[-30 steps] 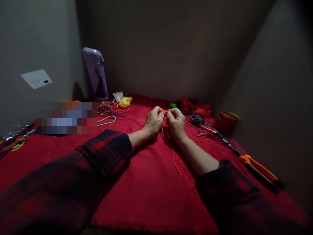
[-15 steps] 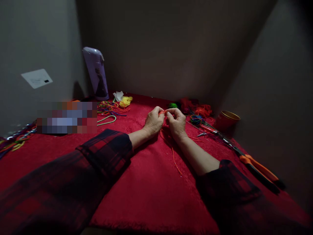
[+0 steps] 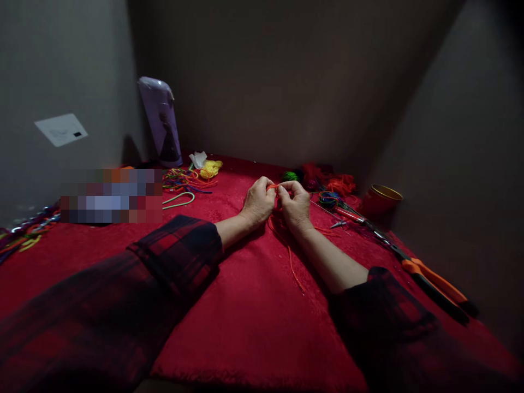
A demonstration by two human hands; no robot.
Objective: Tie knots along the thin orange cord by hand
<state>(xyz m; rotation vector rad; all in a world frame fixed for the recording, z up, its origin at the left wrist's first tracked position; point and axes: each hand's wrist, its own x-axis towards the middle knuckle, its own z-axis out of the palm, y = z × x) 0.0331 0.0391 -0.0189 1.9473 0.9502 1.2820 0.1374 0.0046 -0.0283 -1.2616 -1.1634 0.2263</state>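
An orange-red cord (image 3: 291,261) trails down over the red cloth from between my two hands, its loose end lying toward me. My left hand (image 3: 258,203) is closed, thumb and fingers pinching the cord near its top. Close beside it on the right, my right hand (image 3: 295,206) is also closed on the cord, thumb against forefinger. A short stretch of cord shows between the fingertips; its finer shape is too small to make out. More of the same cord lies behind my right wrist.
A purple bottle (image 3: 162,123), yellow thread (image 3: 210,168) and mixed cords (image 3: 184,179) stand or lie at the back left. Rightward are coloured thread bundles (image 3: 341,184), a red cup (image 3: 379,203) and orange-black pliers (image 3: 436,284). Walls surround the red cloth (image 3: 245,322).
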